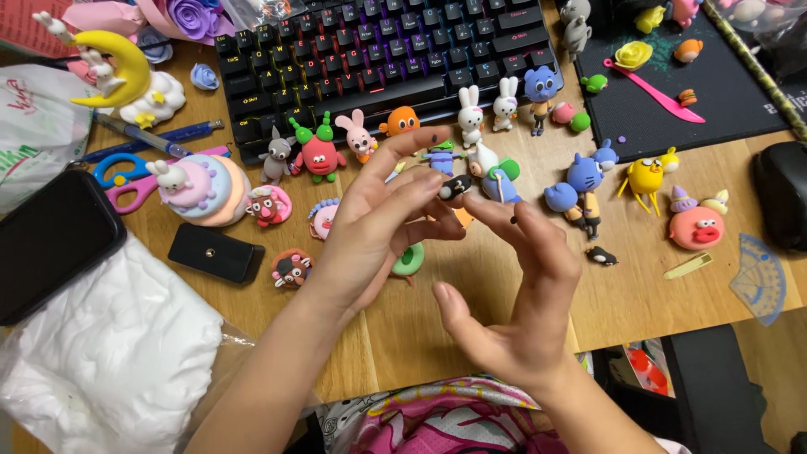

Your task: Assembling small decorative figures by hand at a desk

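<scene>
My left hand (378,227) hovers over the wooden desk (504,277) and pinches a small black-and-white clay piece (456,187) between thumb and fingertips. A tiny black speck of clay sticks to its index fingertip. My right hand (521,294) is just to the right, fingers spread, with its fingertips almost touching the piece. Behind the hands stand many small clay figures, among them a red figure with green horns (319,151), a pink rabbit (357,134) and a blue character (580,181).
A black keyboard (378,59) lies at the back. A phone (50,240) and a white plastic bag (101,353) are at the left. Scissors (126,181), a pastel clay cake (206,189), a black mat (672,76) and a blue protractor (761,277) surround the work area.
</scene>
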